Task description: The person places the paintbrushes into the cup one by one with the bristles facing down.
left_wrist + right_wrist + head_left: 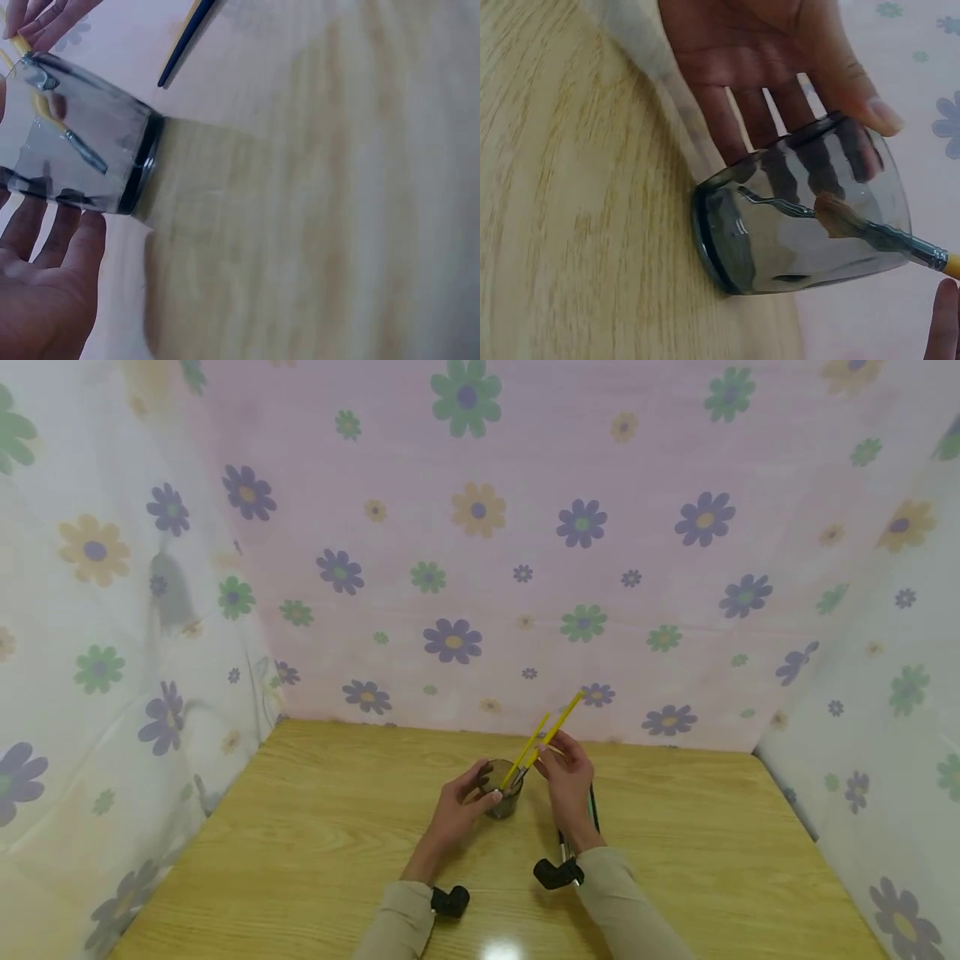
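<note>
A dark tinted glass stands on the wooden table. My left hand grips its side, with the fingers behind it and the thumb near the rim. My right hand pinches yellow-handled paintbrushes whose bristle ends sit inside the glass. In the right wrist view a brush with a metal ferrule lies inside the glass, with the left hand behind it. The left wrist view shows the glass, the left hand under it, and right-hand fingers at the rim.
A dark blue brush lies on the table just right of the glass, also seen beside my right hand as a dark stick. Flower-patterned cloth walls in the table at the back and both sides.
</note>
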`<state>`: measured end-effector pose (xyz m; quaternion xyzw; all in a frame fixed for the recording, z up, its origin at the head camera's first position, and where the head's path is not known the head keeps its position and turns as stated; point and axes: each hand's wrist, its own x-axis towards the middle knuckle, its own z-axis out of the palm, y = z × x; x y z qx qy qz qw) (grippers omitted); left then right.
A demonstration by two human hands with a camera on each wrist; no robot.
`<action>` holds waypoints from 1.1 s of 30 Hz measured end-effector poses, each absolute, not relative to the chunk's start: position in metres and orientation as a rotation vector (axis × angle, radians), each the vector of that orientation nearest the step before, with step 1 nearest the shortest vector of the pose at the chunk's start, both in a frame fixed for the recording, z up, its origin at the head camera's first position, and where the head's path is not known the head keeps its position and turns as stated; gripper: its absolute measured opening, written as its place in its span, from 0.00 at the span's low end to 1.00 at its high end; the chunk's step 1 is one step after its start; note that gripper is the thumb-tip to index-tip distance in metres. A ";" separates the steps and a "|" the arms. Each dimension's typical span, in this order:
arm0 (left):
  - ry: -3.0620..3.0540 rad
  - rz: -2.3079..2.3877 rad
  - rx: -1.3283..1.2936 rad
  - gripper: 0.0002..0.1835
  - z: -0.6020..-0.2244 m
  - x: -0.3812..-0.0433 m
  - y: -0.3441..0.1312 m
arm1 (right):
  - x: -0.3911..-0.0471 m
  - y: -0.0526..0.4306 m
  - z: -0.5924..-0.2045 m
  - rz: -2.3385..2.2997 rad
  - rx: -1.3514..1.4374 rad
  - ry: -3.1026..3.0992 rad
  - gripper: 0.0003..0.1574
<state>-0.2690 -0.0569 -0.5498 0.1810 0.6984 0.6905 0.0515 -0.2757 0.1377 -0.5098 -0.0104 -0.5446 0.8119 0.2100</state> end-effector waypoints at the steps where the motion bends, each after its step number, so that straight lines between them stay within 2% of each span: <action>1: 2.130 2.100 0.543 0.37 -0.549 -0.270 -0.057 | -0.277 0.136 -0.511 2.241 -0.021 -1.521 0.21; 8: 2.182 2.078 0.552 0.37 -0.548 -0.273 -0.059 | -0.283 0.126 -0.523 2.171 -0.008 -1.567 0.22; 20: 2.158 2.090 0.549 0.37 -0.547 -0.270 -0.058 | -0.273 0.122 -0.527 2.100 0.041 -1.736 0.23; 27: 2.164 2.086 0.561 0.36 -0.545 -0.271 -0.057 | -0.259 0.132 -0.524 2.186 -0.010 -1.763 0.26; 33: 2.177 2.092 0.562 0.35 -0.547 -0.270 -0.056 | -0.238 0.155 -0.528 2.381 -0.168 -1.734 0.30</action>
